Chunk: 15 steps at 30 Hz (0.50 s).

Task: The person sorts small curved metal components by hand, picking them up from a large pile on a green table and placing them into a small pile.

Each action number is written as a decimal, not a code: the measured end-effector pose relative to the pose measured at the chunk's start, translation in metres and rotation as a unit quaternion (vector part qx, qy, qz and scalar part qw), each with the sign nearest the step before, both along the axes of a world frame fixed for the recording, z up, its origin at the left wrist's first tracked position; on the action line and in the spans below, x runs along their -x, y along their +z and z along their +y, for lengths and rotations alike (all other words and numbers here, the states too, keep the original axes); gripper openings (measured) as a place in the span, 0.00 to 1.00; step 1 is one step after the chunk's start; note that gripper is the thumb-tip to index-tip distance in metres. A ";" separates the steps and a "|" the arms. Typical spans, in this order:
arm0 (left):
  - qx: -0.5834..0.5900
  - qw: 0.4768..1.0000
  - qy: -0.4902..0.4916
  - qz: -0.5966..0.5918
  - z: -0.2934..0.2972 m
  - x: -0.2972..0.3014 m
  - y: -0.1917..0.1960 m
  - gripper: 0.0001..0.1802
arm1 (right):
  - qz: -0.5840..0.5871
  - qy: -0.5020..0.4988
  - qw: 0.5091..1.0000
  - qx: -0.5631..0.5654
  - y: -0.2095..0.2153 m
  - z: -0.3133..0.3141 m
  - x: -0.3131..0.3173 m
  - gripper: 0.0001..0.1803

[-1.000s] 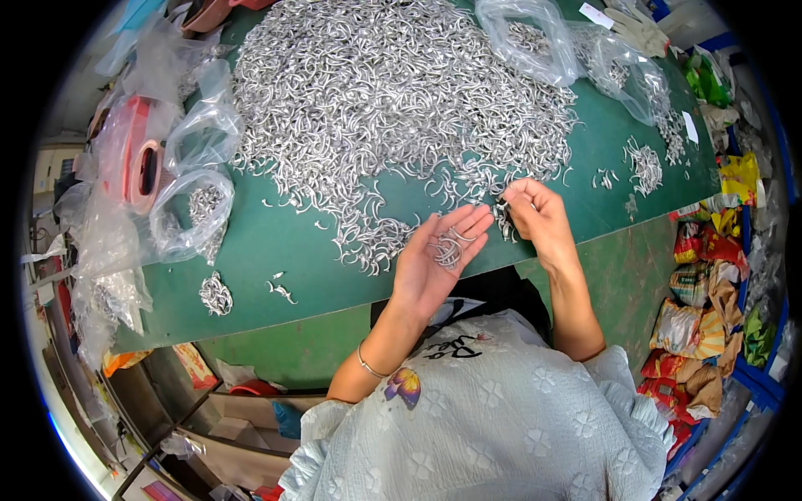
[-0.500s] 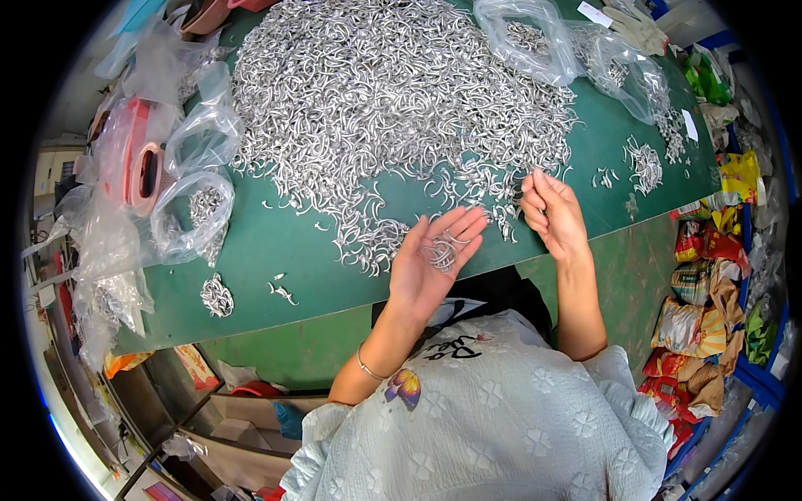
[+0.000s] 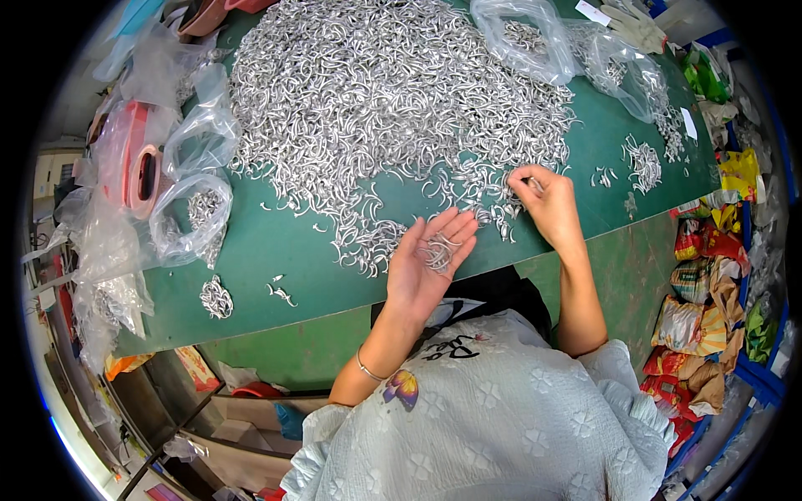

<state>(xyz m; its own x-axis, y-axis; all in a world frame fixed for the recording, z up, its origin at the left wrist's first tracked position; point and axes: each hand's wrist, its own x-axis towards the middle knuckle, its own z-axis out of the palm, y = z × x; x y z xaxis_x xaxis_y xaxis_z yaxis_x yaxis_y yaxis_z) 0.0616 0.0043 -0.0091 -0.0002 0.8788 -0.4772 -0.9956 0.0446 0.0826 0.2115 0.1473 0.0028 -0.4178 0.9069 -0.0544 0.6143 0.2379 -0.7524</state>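
Note:
A large heap of small curved silvery metal pieces (image 3: 393,92) spreads over the green table (image 3: 276,242). Palm up at the table's front edge, my left hand (image 3: 422,267) cradles several of these curved metal pieces (image 3: 439,252), its fingers stretched out. To its right, my right hand (image 3: 547,204) bends down with thumb and fingertips together at the heap's near right fringe. Whether a piece sits in that pinch is too small to tell. Loose pieces (image 3: 493,200) lie between the two hands.
Clear plastic bags (image 3: 188,213) holding more pieces lie at the left, beside a pink-red plastic container (image 3: 144,179). Another bag (image 3: 535,46) is at the back right. Small piles sit at front left (image 3: 216,297) and right (image 3: 643,165). Colourful packages (image 3: 685,326) line the right side.
My right hand has moved left and turned downward, its fingertips coming to the heap's fringe. My left hand has shifted very slightly left, still bearing its pieces.

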 end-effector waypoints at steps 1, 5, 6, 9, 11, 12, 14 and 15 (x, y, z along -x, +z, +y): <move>0.004 1.000 0.002 0.002 0.000 0.000 0.000 0.24 | 0.001 -0.017 1.000 -0.015 -0.001 0.002 -0.004 0.05; 0.004 1.000 -0.002 0.003 -0.001 0.000 -0.004 0.23 | -0.016 0.007 0.999 -0.029 -0.002 -0.005 -0.008 0.08; -0.001 1.000 -0.004 0.002 0.000 -0.001 -0.004 0.23 | -0.018 0.030 0.999 -0.030 -0.004 -0.008 -0.005 0.09; 0.005 1.000 -0.007 0.003 0.001 -0.002 -0.002 0.23 | -0.022 0.040 0.998 -0.047 -0.009 -0.010 -0.007 0.08; 0.004 1.000 -0.005 0.001 0.000 -0.001 -0.004 0.22 | -0.016 0.026 0.999 -0.012 -0.007 -0.006 -0.013 0.06; -0.002 1.000 -0.004 -0.001 -0.002 0.000 -0.007 0.22 | -0.017 0.013 1.000 -0.007 -0.005 -0.005 -0.016 0.05; 0.009 1.000 0.003 -0.002 -0.004 0.001 -0.008 0.21 | -0.021 -0.014 1.000 0.003 -0.002 -0.004 -0.021 0.05; 0.026 1.000 0.008 -0.001 -0.003 0.000 -0.005 0.20 | -0.021 -0.005 1.000 0.021 0.003 -0.005 -0.021 0.06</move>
<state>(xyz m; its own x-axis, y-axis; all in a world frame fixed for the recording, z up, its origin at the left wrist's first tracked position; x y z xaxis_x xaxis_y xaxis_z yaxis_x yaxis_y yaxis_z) 0.0615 0.0013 -0.0141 -0.0124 0.8528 -0.5221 -0.9964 0.0335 0.0784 0.2325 0.1425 0.0061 -0.4044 0.9080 -0.1094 0.6480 0.2001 -0.7349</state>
